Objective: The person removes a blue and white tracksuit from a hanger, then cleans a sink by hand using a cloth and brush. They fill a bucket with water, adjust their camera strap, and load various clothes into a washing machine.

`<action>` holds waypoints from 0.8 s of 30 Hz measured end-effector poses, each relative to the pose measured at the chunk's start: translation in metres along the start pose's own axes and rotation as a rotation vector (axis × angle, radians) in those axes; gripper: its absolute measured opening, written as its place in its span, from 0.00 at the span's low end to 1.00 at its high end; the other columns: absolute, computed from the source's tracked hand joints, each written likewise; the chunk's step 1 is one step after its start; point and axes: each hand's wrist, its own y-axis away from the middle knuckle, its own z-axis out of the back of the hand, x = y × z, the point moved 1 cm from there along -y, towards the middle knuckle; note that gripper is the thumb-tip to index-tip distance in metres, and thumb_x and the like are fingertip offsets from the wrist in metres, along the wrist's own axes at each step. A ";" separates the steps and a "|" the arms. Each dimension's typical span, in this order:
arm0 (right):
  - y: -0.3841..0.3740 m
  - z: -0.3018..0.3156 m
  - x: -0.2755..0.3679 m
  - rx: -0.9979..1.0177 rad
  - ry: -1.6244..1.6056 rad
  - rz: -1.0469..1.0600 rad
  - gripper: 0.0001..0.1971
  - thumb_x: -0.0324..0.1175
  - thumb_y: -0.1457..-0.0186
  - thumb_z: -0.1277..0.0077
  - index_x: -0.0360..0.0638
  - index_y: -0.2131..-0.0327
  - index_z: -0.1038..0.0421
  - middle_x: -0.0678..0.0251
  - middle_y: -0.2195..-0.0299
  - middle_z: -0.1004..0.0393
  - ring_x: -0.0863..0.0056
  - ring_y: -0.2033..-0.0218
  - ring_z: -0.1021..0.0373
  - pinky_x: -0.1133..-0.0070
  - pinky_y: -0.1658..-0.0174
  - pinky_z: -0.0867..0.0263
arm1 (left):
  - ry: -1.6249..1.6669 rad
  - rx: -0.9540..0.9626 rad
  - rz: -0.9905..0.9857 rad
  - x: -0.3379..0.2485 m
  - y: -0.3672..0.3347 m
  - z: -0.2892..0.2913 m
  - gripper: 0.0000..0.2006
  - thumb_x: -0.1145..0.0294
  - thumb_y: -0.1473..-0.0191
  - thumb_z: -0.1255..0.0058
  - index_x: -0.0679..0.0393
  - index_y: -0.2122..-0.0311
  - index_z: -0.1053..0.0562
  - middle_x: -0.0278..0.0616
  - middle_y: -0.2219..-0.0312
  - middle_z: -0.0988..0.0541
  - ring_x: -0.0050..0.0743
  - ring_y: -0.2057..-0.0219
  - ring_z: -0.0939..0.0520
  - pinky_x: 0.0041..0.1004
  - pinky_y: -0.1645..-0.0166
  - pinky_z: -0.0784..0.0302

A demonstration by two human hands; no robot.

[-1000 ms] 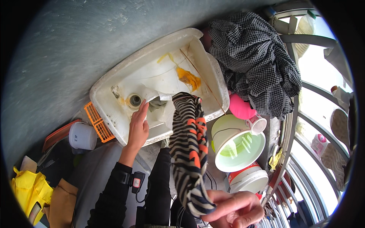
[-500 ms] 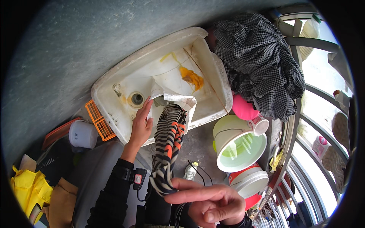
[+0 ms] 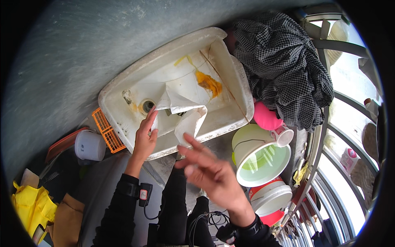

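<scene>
My left hand point(image 3: 143, 140) is at the left edge of a white bag point(image 3: 177, 103), gripping its rim between the thumb and outstretched fingers. The bag's mouth gapes over the near side of a worn white sink point(image 3: 154, 154). Something dark shows in small part inside the bag; what it is I cannot make out. Just in front of the bag's near right edge, my right hand point(image 3: 212, 175) is raised with fingers apart and nothing in them, slightly blurred. No striped cloth is visible.
An orange-yellow scrap point(image 3: 208, 83) and a thin stick lie in the sink, beside its drain point(image 3: 147, 106). A checked cloth point(image 3: 284, 70) is heaped at the right. Below it stand a bucket of water point(image 3: 263, 162), a pink ball-like thing point(image 3: 266, 116) and a lidded bucket point(image 3: 273, 199). An orange crate point(image 3: 108, 131) leans left.
The black-and-white striped cloth with orange marks has left my right hand and gone out of sight. That hand has moved up and left towards the bag, its fingers spreading.
</scene>
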 end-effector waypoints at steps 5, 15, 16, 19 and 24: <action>-0.110 0.102 -0.072 -0.591 0.469 -0.043 0.14 0.28 0.46 0.47 0.31 0.56 0.27 0.55 0.56 0.27 0.71 0.62 0.30 0.77 0.57 0.33 | 0.091 -0.048 0.065 0.015 0.002 0.005 0.33 0.89 0.50 0.56 0.53 0.37 0.39 0.37 0.37 0.37 0.31 0.42 0.30 0.20 0.49 0.33; -0.264 0.207 -0.197 -0.405 1.603 -0.208 0.19 0.40 0.46 0.50 0.40 0.53 0.28 0.51 0.46 0.35 0.56 0.45 0.35 0.68 0.46 0.37 | 0.125 -0.059 0.103 0.041 0.011 0.019 0.31 0.88 0.47 0.57 0.55 0.37 0.38 0.39 0.36 0.39 0.29 0.37 0.37 0.19 0.49 0.35; -0.266 0.208 -0.196 -0.426 1.496 -0.269 0.20 0.39 0.46 0.50 0.40 0.52 0.29 0.50 0.45 0.36 0.56 0.45 0.35 0.69 0.46 0.37 | 0.121 -0.057 0.105 0.041 0.011 0.019 0.31 0.88 0.47 0.57 0.55 0.37 0.38 0.40 0.36 0.39 0.29 0.37 0.37 0.19 0.49 0.35; -0.249 0.206 -0.178 -0.385 1.170 -0.293 0.26 0.38 0.45 0.48 0.36 0.45 0.35 0.56 0.54 0.28 0.69 0.55 0.30 0.77 0.54 0.35 | 0.137 -0.065 0.114 0.038 0.010 0.019 0.31 0.88 0.47 0.57 0.56 0.37 0.38 0.40 0.36 0.39 0.30 0.37 0.37 0.19 0.49 0.35; -0.161 0.175 -0.099 -0.208 0.292 -0.257 0.25 0.30 0.42 0.51 0.33 0.42 0.39 0.70 0.70 0.28 0.83 0.68 0.33 0.86 0.61 0.38 | 0.073 -0.035 0.117 0.026 0.006 0.016 0.31 0.87 0.48 0.56 0.56 0.37 0.39 0.40 0.36 0.38 0.29 0.41 0.32 0.20 0.51 0.33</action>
